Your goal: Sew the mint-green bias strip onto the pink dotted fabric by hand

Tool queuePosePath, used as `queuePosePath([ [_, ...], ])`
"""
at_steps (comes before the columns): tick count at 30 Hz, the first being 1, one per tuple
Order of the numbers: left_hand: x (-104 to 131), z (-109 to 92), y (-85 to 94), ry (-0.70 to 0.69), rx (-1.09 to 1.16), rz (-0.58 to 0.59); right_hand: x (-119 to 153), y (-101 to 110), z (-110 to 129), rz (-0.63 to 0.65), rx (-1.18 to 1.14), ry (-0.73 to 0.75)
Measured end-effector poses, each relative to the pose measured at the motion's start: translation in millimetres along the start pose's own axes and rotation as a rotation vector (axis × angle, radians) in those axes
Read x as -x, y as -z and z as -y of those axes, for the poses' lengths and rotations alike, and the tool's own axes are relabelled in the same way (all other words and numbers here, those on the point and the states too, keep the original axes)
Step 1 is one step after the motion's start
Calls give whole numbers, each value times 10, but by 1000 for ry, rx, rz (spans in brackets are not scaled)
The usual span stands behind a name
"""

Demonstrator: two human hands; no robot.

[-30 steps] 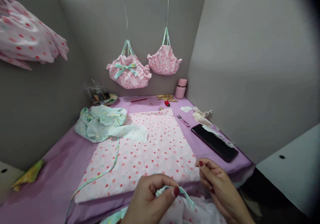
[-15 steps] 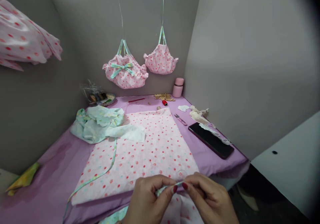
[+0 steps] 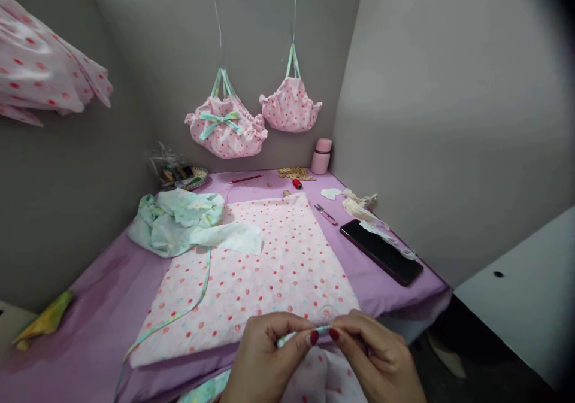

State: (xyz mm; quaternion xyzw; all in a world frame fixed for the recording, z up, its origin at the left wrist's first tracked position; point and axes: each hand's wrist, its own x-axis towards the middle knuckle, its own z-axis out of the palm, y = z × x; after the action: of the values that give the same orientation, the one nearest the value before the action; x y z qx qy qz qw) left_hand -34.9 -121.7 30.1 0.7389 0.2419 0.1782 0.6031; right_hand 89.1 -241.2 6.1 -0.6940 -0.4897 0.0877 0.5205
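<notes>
Both hands (image 3: 272,352) (image 3: 380,355) partly hide the pinched green strip (image 3: 323,330).

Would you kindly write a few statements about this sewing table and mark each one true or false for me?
1. The left hand and right hand pinch a narrow green-patterned fabric strip. True.
2. The pink lidded bottle lies on its side. False: it stands upright.
3. White lace lies partly over the black rectangular phone. True.
4. The pink-handled metal snips rest on top of the phone. False: they lie on the lilac tablecloth, apart from it.
5. A turquoise ribbon bow shows on the left of the two hanging pink dotted fabric bags. True.
</notes>
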Motion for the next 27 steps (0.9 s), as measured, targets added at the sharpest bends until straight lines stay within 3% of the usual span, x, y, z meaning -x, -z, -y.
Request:
queuePosePath([
  [3,2,24,-15,-6,-23,-12,1,-17,-17,25,-35,-93],
  [6,6,40,-18,-7,-101,-58,15,-1,1,-105,-77,-149],
  [8,8,43,-15,-8,-138,-88,26,28,39,-167,-58,-99],
  [12,10,39,-12,-23,-138,-80,47,58,106,-10,31,80],
  [15,9,34,-15,-25,-132,-78,54,36,108,101,90,92],
  [27,11,62,-4,-38,-101,-84,29,17,48,143,219,198],
])
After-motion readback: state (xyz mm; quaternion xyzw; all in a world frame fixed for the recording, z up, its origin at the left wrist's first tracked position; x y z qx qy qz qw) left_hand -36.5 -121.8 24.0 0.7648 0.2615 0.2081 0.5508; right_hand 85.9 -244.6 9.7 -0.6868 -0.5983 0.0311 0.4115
